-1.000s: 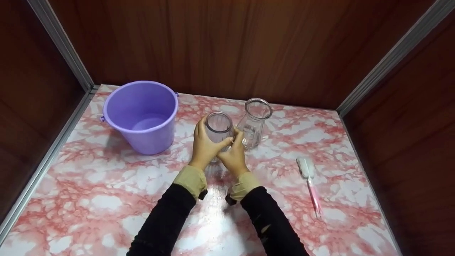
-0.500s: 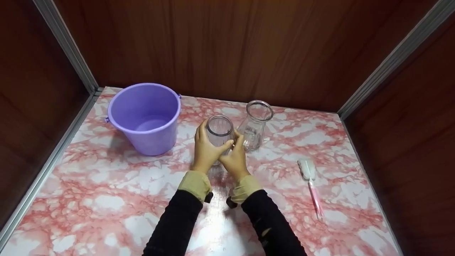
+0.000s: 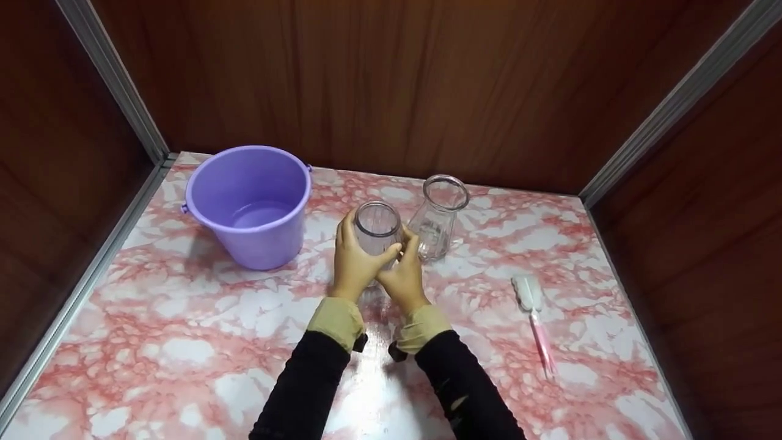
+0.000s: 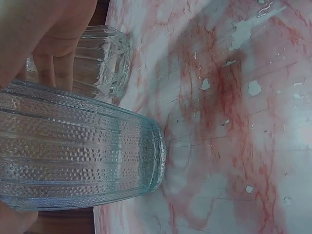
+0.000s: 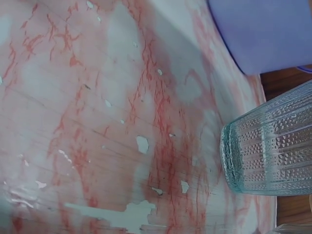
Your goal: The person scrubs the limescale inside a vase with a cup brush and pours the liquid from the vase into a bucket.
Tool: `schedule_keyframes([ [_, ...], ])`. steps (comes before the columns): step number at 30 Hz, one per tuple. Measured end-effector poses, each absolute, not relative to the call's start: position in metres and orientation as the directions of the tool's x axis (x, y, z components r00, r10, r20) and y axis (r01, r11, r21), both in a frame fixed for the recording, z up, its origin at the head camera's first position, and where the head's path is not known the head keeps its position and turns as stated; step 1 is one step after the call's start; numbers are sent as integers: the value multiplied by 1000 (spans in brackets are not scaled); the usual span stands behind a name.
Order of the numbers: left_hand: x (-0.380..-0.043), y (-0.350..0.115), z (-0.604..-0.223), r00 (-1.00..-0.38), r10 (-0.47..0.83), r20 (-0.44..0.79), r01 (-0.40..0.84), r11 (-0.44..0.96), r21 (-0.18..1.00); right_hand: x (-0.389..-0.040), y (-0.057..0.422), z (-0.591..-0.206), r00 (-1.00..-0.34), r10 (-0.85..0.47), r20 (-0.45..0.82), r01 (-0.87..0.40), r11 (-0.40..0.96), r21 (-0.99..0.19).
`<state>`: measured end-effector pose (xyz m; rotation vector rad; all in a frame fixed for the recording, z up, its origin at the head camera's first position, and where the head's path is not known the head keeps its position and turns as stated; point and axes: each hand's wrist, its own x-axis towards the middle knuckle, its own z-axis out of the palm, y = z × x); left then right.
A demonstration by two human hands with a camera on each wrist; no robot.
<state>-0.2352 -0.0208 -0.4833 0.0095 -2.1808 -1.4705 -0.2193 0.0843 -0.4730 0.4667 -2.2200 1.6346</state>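
Note:
A clear ribbed glass vase with a dotted texture stands upright, mouth up, at mid-table. My left hand grips its left side and front, the thumb reaching across. On the front right, my right hand holds the same vase, its thumb close to the left one. In the left wrist view the base of the vase lies at or just above the tabletop; I cannot tell whether it touches. Right behind my right hand is a second clear glass vase with a flared rim, its lower part partly hidden by the fingers.
A purple bucket stands at the back left. To the right lies a brush with a white sponge head and a pink handle. The marbled red-and-white tabletop has wood-patterned panels behind it and at both sides.
The head view has shifted a little, so everything sits slightly lower. Both hands keep their hold on the vase, which stays in nearly the same spot beside the second one.

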Motion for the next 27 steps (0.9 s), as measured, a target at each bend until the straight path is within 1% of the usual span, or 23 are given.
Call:
schedule_keyframes([
  [8,-229,-22,-485,-853,-265,450,314,429,847,-213,85,-475,-876,-49,480,-474,278,-836],
  [16,-221,-28,-486,-872,-248,421,294,423,857,-205,83,-479,-863,-55,502,-495,289,-820],
  [27,-214,-28,-488,-875,-222,430,322,398,859,-194,84,-480,-864,-20,503,-485,301,-821],
])
